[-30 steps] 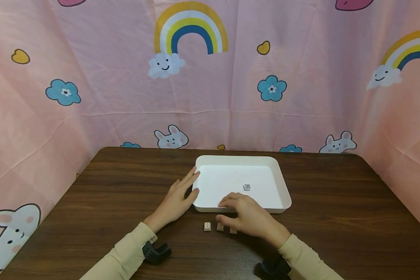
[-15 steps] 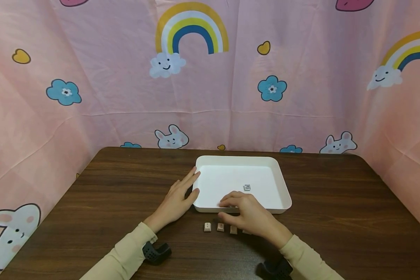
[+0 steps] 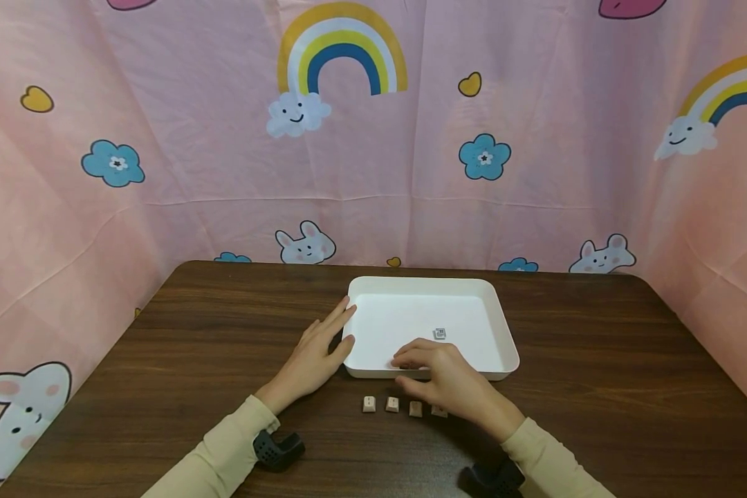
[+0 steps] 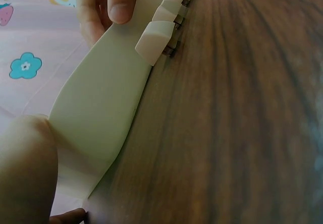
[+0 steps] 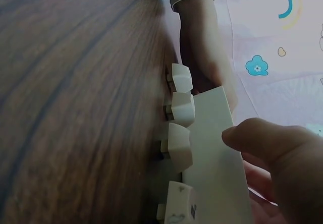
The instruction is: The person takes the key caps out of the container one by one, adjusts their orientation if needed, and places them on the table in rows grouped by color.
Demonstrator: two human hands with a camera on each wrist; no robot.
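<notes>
A white rectangular tray (image 3: 386,311) rests on the table. My left hand (image 3: 309,361) lies against its left side, fingers and thumb extended along the rim. My right hand (image 3: 445,377) is over the tray's near rim, its fingers bent loosely on the inner side and its thumb (image 5: 252,135) apart from them outside; no held thing shows. Several keycaps with small dark parts beneath stand in a row before the tray, from the leftmost keycap (image 3: 369,404) to one (image 3: 438,411) partly hidden by my right hand. A small grey-and-white square piece (image 3: 439,333) lies in the tray.
The dark wood table (image 3: 236,311) extends around the tray on all sides. A pink cloth (image 3: 211,124) with rainbows, flowers and rabbits hangs behind and beside it. A black device (image 3: 278,451) is worn on the left wrist, with another (image 3: 493,477) at the right.
My right hand has shifted slightly to the right along the near rim, uncovering more of the keycap row. The left hand, the tray and the piece in it stay put.
</notes>
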